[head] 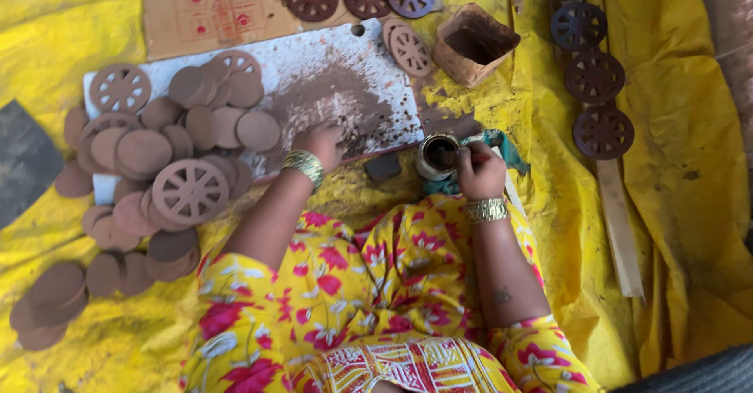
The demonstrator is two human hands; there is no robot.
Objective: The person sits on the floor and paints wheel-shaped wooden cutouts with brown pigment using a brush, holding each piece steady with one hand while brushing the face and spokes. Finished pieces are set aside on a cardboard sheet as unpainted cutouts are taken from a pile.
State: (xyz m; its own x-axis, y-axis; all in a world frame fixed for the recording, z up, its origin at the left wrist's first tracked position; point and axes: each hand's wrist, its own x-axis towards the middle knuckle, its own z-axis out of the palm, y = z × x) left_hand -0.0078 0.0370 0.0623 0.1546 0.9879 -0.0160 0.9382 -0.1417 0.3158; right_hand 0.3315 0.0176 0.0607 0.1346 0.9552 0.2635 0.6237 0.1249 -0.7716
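Note:
My left hand (320, 142), a gold bangle on its wrist, rests with curled fingers on a white board (329, 56) smeared with brown clay; whether it holds anything is hidden. My right hand (480, 170) is closed on a small thin tool with a reddish tip, at the rim of a small round metal cup (438, 154). A teal cloth (508, 148) lies around the cup. Plain clay discs (212, 118) and a spoked clay wheel (190, 191) are heaped on the board's left part.
A yellow sheet (690, 205) covers the ground. More spoked wheels lie on cardboard (212, 9) at the top and along a wooden strip (620, 228) at the right. A square clay-stained basket (474, 44) stands above the cup. Loose discs (55, 295) lie at lower left.

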